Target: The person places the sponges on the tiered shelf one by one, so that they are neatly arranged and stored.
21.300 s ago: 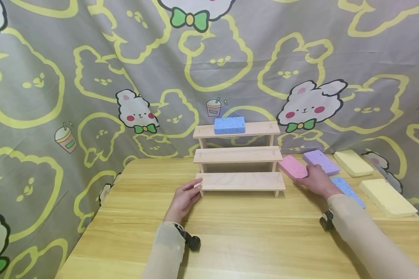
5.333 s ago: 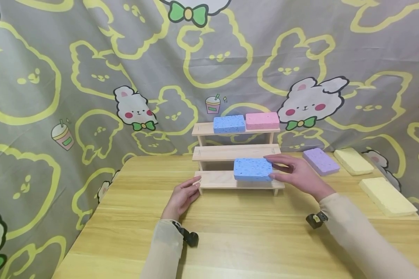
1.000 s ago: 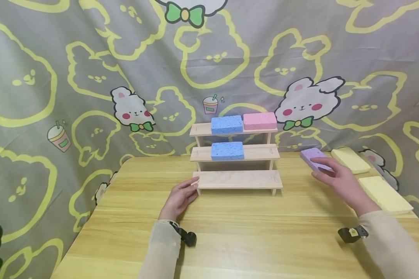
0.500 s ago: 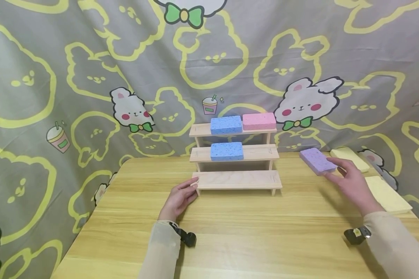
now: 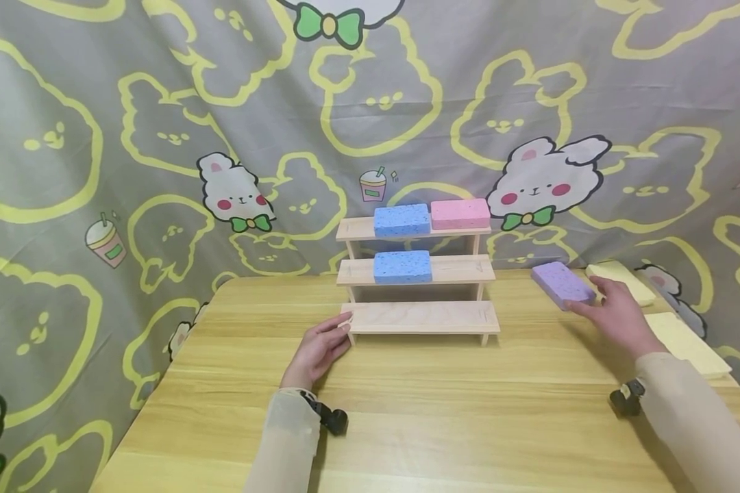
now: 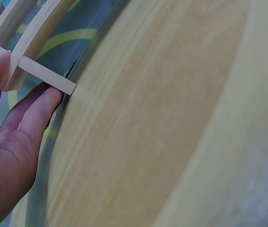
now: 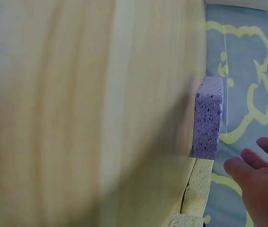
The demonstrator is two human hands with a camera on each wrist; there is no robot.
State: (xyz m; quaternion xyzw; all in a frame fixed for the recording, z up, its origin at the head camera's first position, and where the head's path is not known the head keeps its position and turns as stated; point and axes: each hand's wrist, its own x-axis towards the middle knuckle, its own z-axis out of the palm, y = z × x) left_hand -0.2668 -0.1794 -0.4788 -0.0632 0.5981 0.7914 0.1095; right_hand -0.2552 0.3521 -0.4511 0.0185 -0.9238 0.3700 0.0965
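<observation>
Sponge [image 5: 560,283], purple, right of frame: probably light and springy, best taken by its long edges; right hand [image 5: 623,319] beside it, fingers spread; left hand [image 5: 314,352] pinches rack [image 5: 422,317], centre.

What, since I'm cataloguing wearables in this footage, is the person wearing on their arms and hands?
The left sleeve and right sleeve are plain pale beige. Strapped at the wrists are a small black left wrist camera and a similar right wrist camera. The left hand and right hand wear no gloves; no cables show.
</observation>
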